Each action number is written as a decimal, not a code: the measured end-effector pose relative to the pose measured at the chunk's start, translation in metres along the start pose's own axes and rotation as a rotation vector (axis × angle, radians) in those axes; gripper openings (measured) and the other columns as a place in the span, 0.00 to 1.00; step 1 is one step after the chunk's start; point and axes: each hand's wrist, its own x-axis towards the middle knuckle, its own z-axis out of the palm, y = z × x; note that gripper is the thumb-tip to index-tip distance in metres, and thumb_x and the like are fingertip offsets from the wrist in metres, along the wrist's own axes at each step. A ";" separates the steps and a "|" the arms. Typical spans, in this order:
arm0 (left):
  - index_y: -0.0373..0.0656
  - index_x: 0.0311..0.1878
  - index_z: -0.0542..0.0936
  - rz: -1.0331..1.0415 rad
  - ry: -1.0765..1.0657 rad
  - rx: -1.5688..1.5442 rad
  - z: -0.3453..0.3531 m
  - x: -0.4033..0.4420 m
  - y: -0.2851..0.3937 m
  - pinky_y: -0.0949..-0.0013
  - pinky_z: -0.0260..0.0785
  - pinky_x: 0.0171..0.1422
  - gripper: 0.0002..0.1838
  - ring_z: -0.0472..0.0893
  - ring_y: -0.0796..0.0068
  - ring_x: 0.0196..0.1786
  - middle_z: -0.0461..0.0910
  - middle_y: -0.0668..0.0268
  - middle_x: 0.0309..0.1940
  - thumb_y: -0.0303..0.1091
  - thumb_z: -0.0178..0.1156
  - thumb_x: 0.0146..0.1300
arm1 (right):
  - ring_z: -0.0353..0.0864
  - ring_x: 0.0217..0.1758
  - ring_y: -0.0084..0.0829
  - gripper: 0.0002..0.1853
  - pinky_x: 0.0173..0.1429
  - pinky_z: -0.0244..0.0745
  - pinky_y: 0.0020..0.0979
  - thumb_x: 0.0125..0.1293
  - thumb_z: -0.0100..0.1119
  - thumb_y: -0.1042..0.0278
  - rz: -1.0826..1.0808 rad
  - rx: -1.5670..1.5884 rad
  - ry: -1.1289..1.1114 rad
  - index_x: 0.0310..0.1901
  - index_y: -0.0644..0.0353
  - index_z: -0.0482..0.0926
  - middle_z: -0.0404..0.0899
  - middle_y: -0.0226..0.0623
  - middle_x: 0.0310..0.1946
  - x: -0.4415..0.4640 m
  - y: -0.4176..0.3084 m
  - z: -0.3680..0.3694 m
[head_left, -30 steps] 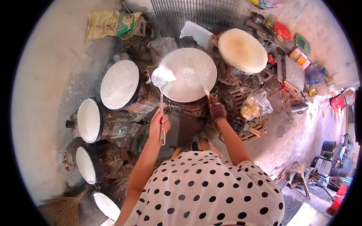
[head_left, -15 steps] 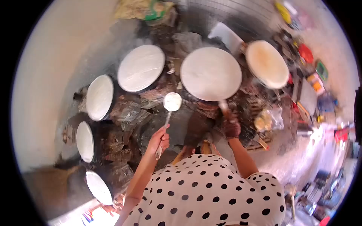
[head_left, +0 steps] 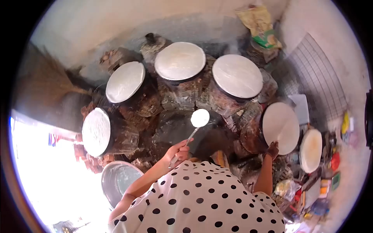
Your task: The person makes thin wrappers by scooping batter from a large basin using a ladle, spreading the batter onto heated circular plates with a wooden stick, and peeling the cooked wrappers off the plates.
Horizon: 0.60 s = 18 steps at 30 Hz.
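My left hand [head_left: 178, 152] is closed around the handle of a ladle [head_left: 199, 118], whose round bowl is full of a white, batter-like liquid. The ladle is held over the dark floor between the stoves and my body. At the near edge of a round white-topped griddle [head_left: 282, 128] on the right is my right hand [head_left: 272, 150], in a dark glove. Its fingers are closed on a slim tool, mostly hidden, whose pale end seems to lie against the griddle surface; its exact kind cannot be made out.
Several more white-topped griddles, such as the middle one [head_left: 180, 61], stand in an arc on brick stoves. A metal basin [head_left: 112, 180] sits at lower left. A tan-topped round pan [head_left: 311, 150], plastic bags and a wire rack [head_left: 311, 73] are at right.
My view has turned left, so the griddles appear shifted right and more stoves and the basin show. My left hand still holds the full ladle; my right hand remains at the same griddle.
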 end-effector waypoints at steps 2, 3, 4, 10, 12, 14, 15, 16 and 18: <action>0.50 0.64 0.66 0.162 0.009 0.023 0.003 -0.035 0.016 0.79 0.50 0.16 0.18 0.55 0.86 0.12 0.54 0.77 0.15 0.38 0.41 0.75 | 0.79 0.24 0.40 0.35 0.27 0.75 0.41 0.66 0.53 0.46 -0.445 -1.158 0.138 0.69 0.57 0.58 0.82 0.47 0.32 -0.007 0.006 0.039; 0.49 0.65 0.66 0.271 0.165 0.276 0.014 -0.056 0.021 0.78 0.51 0.15 0.18 0.57 0.85 0.11 0.55 0.76 0.14 0.37 0.41 0.74 | 0.79 0.23 0.41 0.38 0.26 0.75 0.42 0.65 0.54 0.47 -0.715 -1.563 0.059 0.71 0.54 0.51 0.82 0.45 0.30 -0.003 0.022 0.052; 0.49 0.65 0.66 0.283 0.172 0.261 0.008 -0.063 0.027 0.78 0.51 0.15 0.18 0.57 0.85 0.11 0.55 0.76 0.14 0.37 0.41 0.74 | 0.78 0.21 0.42 0.42 0.26 0.74 0.42 0.65 0.55 0.48 -0.997 -1.957 -0.032 0.73 0.51 0.44 0.82 0.42 0.28 -0.008 0.026 0.067; 0.49 0.69 0.62 0.412 0.280 -0.230 -0.027 -0.051 0.087 0.79 0.50 0.14 0.22 0.57 0.84 0.10 0.57 0.75 0.13 0.35 0.43 0.73 | 0.82 0.32 0.46 0.22 0.38 0.76 0.45 0.62 0.56 0.45 -1.037 -1.328 -0.416 0.44 0.57 0.74 0.81 0.47 0.28 -0.051 0.047 0.276; 0.49 0.70 0.60 0.469 0.237 -0.318 -0.011 -0.058 0.098 0.79 0.50 0.13 0.23 0.56 0.84 0.09 0.56 0.75 0.13 0.36 0.43 0.73 | 0.82 0.30 0.43 0.25 0.36 0.75 0.44 0.60 0.56 0.41 -0.677 -1.172 -0.581 0.31 0.61 0.81 0.81 0.48 0.25 -0.087 0.057 0.350; 0.49 0.70 0.60 0.708 0.468 0.253 0.008 -0.072 0.092 0.79 0.49 0.13 0.23 0.57 0.84 0.09 0.56 0.75 0.13 0.36 0.42 0.74 | 0.81 0.27 0.36 0.25 0.35 0.74 0.42 0.60 0.56 0.42 -0.352 -0.967 -0.787 0.26 0.62 0.79 0.80 0.42 0.20 -0.086 0.095 0.412; 0.48 0.70 0.61 0.804 0.528 0.491 -0.004 -0.071 0.095 0.79 0.49 0.12 0.22 0.56 0.84 0.09 0.55 0.75 0.13 0.35 0.41 0.74 | 0.82 0.29 0.38 0.26 0.36 0.74 0.42 0.59 0.57 0.41 -0.329 -0.923 -0.877 0.27 0.63 0.80 0.80 0.43 0.21 -0.103 0.098 0.438; 0.48 0.70 0.61 0.807 0.545 0.477 -0.003 -0.067 0.105 0.79 0.49 0.12 0.22 0.56 0.84 0.09 0.55 0.75 0.13 0.35 0.41 0.74 | 0.83 0.31 0.39 0.27 0.36 0.75 0.42 0.58 0.58 0.40 -0.300 -0.876 -0.966 0.28 0.63 0.81 0.81 0.43 0.22 -0.123 0.098 0.463; 0.50 0.69 0.62 0.810 0.583 0.281 0.003 -0.059 0.125 0.78 0.50 0.11 0.22 0.57 0.86 0.09 0.59 0.75 0.14 0.36 0.42 0.74 | 0.81 0.29 0.46 0.29 0.35 0.72 0.43 0.53 0.62 0.38 -0.619 -1.156 -0.910 0.33 0.64 0.81 0.80 0.51 0.24 -0.141 0.113 0.515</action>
